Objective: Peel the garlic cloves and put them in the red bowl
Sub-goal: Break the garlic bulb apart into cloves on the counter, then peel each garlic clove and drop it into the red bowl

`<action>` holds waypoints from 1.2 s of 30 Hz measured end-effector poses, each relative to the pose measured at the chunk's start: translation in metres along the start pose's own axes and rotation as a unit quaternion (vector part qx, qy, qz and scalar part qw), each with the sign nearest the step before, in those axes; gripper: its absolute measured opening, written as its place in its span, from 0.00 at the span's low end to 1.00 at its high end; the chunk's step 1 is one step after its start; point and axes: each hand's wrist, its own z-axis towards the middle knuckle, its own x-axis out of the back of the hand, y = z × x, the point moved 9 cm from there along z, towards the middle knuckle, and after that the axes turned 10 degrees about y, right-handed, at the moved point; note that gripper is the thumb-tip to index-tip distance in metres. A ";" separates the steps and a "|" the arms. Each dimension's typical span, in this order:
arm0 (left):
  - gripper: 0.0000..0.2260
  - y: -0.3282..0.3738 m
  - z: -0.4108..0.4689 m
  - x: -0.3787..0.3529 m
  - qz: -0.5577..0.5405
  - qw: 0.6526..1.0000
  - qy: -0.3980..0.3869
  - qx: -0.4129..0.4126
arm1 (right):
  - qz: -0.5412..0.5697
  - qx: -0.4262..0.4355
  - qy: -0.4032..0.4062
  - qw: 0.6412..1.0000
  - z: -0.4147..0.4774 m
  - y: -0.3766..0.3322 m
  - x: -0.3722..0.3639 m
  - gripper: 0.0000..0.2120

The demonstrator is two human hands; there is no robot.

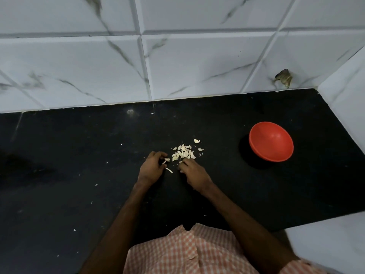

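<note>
Fingers of my left hand (152, 165) pinch a clove (166, 159) just left of the garlic pile (183, 152), close by to keep the mess together. My right hand (192, 173) curls at the pile's near edge; I cannot tell if it grips anything. Well right of the pile, the red bowl (271, 143) waits within reach.

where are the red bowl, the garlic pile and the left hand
red bowl (276, 148): head view, on its bare inner wall
garlic pile (183, 152): head view, middle of the heap
left hand (151, 167): head view, back of the hand, which holds a garlic piece (167, 159)
</note>
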 end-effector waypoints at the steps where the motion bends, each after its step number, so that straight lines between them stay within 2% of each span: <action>1: 0.18 0.003 -0.001 0.002 0.010 1.000 0.008 -0.009 | 0.011 -0.023 0.022 0.999 0.002 0.005 0.006 0.11; 5: 0.19 0.037 0.006 0.009 0.037 0.996 0.050 -0.071 | 0.069 -0.140 0.122 0.980 0.006 0.036 0.033 0.08; 8: 0.17 0.062 0.023 -0.001 0.046 0.994 0.035 -0.092 | 0.078 -0.195 0.130 0.969 0.009 0.063 0.047 0.07; 11: 0.17 0.072 0.038 -0.020 0.063 0.995 0.002 -0.078 | 0.097 -0.203 0.099 0.969 0.017 0.076 0.051 0.09; 16: 0.14 0.079 0.047 -0.044 0.053 0.995 -0.034 -0.073 | 0.061 -0.217 0.147 0.963 0.036 0.100 0.072 0.13; 20: 0.14 0.082 0.042 -0.039 0.037 0.998 0.009 -0.055 | -0.002 -0.180 0.049 0.982 0.055 0.105 0.054 0.15; 22: 0.14 0.084 0.037 -0.030 -0.004 0.998 0.057 -0.034 | -0.025 -0.160 0.040 0.986 0.057 0.104 0.049 0.13; 24: 0.12 0.085 0.033 -0.022 -0.065 0.993 0.095 -0.003 | -0.016 -0.160 0.063 0.985 0.056 0.105 0.050 0.08; 26: 0.10 0.079 0.029 -0.020 -0.148 0.981 0.119 0.044 | 0.064 -0.206 0.109 0.970 0.051 0.109 0.052 0.05; 28: 0.11 0.077 0.025 -0.023 -0.230 0.962 0.117 0.086 | 0.180 -0.243 0.151 0.941 0.042 0.106 0.054 0.04; 31: 0.09 0.087 0.019 -0.029 -0.319 0.940 0.083 0.089 | 0.288 -0.221 0.168 0.916 0.034 0.087 0.061 0.05; 34: 0.06 0.094 0.011 -0.030 -0.381 0.916 0.091 0.090 | 0.273 -0.189 0.141 0.933 0.034 0.078 0.067 0.05; 36: 0.05 0.089 0.007 -0.031 -0.415 0.895 0.107 0.121 | 0.257 -0.175 0.134 0.941 0.036 0.075 0.071 0.06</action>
